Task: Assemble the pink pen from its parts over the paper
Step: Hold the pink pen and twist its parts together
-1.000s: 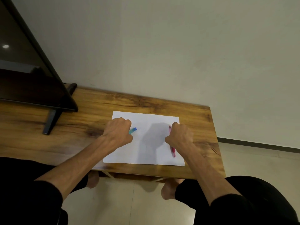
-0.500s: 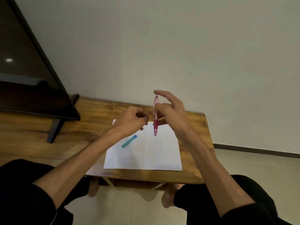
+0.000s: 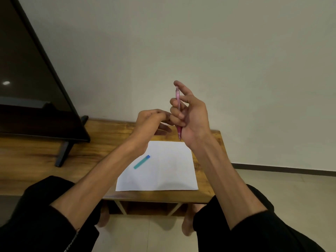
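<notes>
Centrally, I see the right hand (image 3: pixel 190 119) raised above the far edge of the long wooden table (image 3: pixel 101 142), gripping the slim translucent pink pen (image 3: pixel 177 99) nearly upright. Its lower fingers curl round the barrel, while the index finger stretches up beside the pen's top end. The pen's darker pink lower section and tip emerge beneath the palm, pointing down toward the far edge of the white rectangular sheet of paper (image 3: pixel 163 171). The left hand (image 3: pixel 152 120) hovers just beside the right, fingers loosely bent, fingertips close to the right hand's lower fingers; I cannot tell whether it pinches a small part or whether it touches the pen. On the paper, toward its left side, lies a short teal cylindrical piece with a blue end (image 3: pixel 142 162), set diagonally and well apart from both hands. At left stands a dark flat screen on a black foot (image 3: pixel 36 88), resting on the same table. Both forearms are bare, with black sleeves (image 3: pixel 45 224) pushed up. Behind the table rises a plain pale wall (image 3: pixel 200 51).
</notes>
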